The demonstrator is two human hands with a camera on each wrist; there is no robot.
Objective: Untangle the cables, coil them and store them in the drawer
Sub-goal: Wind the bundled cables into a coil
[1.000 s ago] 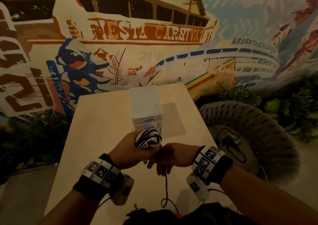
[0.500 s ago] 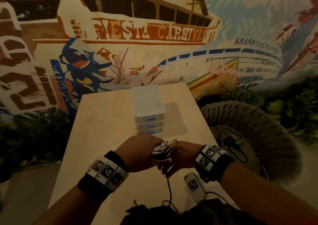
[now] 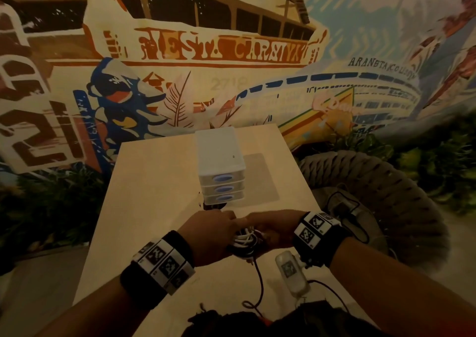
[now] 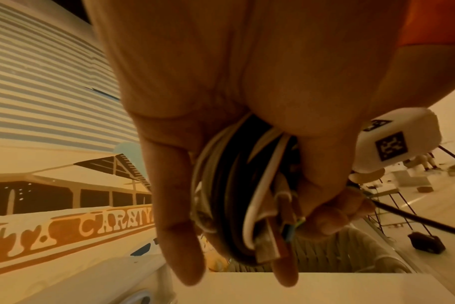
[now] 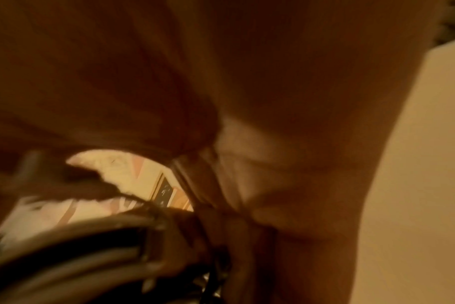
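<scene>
A coil of white and black cables [image 3: 244, 241] sits between my two hands above the table's near half. My left hand [image 3: 213, 233] grips the coil; in the left wrist view the loops [image 4: 237, 185] run round its fingers [image 4: 174, 216], with a plug end [image 4: 268, 248] at the bottom. My right hand [image 3: 270, 229] holds the coil from the right side. A loose black tail [image 3: 260, 282] hangs from the coil toward me. The right wrist view is blurred and shows cable loops [image 5: 91, 242] under the palm. A white three-drawer unit [image 3: 221, 166] with blue handles stands just beyond the hands, drawers closed.
The pale wooden table [image 3: 154, 195] stands against a painted mural wall. A woven rope chair [image 3: 381, 197] with a black cable on its seat is to the right. Plants line the floor on both sides.
Both hands have lowered with the coil, from in front of the drawer unit down toward the table. The coil has turned from upright to lying between the hands.
</scene>
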